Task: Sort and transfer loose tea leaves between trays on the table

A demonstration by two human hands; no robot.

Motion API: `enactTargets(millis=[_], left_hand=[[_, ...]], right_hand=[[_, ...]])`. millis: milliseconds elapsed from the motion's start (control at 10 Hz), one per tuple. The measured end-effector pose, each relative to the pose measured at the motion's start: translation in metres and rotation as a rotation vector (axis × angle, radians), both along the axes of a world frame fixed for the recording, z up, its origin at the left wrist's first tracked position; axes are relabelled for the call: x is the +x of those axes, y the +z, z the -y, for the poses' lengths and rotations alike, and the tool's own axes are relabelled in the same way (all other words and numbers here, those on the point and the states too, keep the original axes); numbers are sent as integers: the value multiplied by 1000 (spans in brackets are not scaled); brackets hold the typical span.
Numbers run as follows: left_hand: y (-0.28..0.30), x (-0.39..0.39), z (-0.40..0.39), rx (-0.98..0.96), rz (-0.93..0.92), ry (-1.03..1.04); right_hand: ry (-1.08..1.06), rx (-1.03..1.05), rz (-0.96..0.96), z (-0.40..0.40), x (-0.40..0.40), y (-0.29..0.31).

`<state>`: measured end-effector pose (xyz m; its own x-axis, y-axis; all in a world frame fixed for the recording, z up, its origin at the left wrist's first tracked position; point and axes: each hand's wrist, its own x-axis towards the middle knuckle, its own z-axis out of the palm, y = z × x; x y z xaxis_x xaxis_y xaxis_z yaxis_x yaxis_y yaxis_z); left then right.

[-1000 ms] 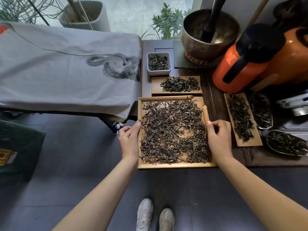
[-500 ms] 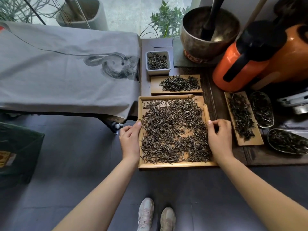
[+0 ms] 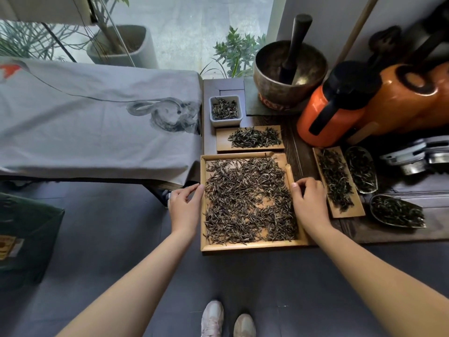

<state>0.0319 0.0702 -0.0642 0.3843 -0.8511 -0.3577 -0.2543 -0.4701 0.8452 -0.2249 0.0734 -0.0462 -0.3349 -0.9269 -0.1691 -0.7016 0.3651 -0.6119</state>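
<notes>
A large square bamboo tray (image 3: 252, 246) lies at the front left corner of the dark wooden table, covered with loose dark tea leaves (image 3: 245, 200). My left hand (image 3: 184, 207) is at its left rim, fingers curled with the tips on the edge. My right hand (image 3: 311, 203) grips the right rim, thumb inside by the leaves. Behind it sits a small flat tray (image 3: 221, 142) with a pile of leaves, and a white square dish (image 3: 226, 121) of leaves. A long narrow tray (image 3: 349, 212) of leaves lies to the right.
Two glass scoops (image 3: 362, 169) (image 3: 398, 212) of leaves lie at the right. An orange flask (image 3: 325, 115) and a bronze bowl (image 3: 274, 86) with a pestle stand behind. A cloth-covered bench (image 3: 85, 122) is on the left, a green box (image 3: 24, 234) on the floor.
My left hand's fingers have drawn together at the tray's left rim. The right hand and the tray stay where they were.
</notes>
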Motion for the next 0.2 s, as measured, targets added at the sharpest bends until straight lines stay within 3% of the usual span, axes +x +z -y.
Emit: enactTargets(millis=[200], left_hand=[[61, 7, 25, 22, 177, -249]], right_hand=[[118, 22, -91, 16, 6, 49]])
